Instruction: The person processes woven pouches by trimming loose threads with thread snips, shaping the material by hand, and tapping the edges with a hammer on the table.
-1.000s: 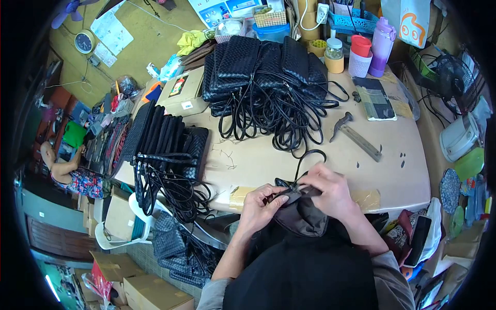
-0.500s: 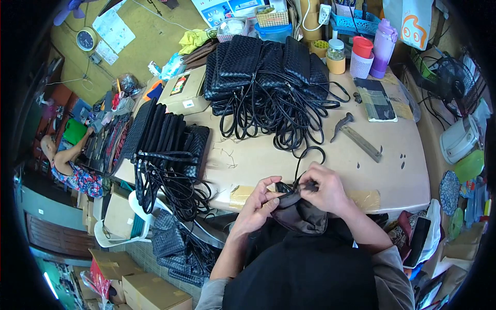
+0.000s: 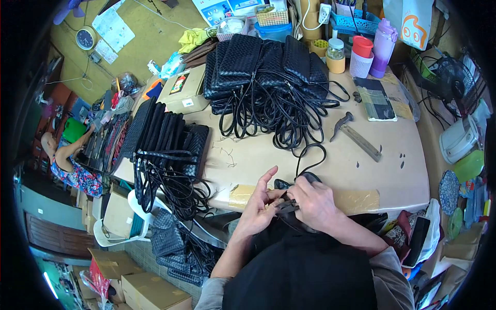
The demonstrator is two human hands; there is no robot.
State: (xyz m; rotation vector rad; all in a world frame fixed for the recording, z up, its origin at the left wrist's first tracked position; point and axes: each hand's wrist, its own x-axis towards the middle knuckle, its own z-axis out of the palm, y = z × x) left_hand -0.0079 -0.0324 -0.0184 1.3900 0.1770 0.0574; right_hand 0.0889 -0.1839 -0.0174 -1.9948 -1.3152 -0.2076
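**Packed bench [image 3: 395, 181], black woven bags all over it**

So the bench takes up most of the view, and the biggest thing on it is a heap of black woven bags [image 3: 240, 59] toward the back, with straps spilling down the front in a tangle. Next size down is a second stack of woven bags [image 3: 139, 129] on the left side, its straps hanging off the edge. Behind that stack sits a cardboard box [image 3: 191, 93].

The piece being worked on is a dark pouch [image 3: 292, 217], right at the near edge of the bench in front of the person, mostly covered by fingers. Left hand [image 3: 261, 209] has its thumb and fingertips pinching the pouch's edge, index finger sticking out straight. Right hand [image 3: 312, 204] is curled over and gripping the same edge, close beside the left; can't tell exactly what's under those fingertips.

Smaller stuff: a worn notebook [image 3: 374, 98] at back right, a hammer [image 3: 356, 137] lying at an angle just in front of it, and a few tiny black bits [image 3: 403, 160] nearer the right edge.
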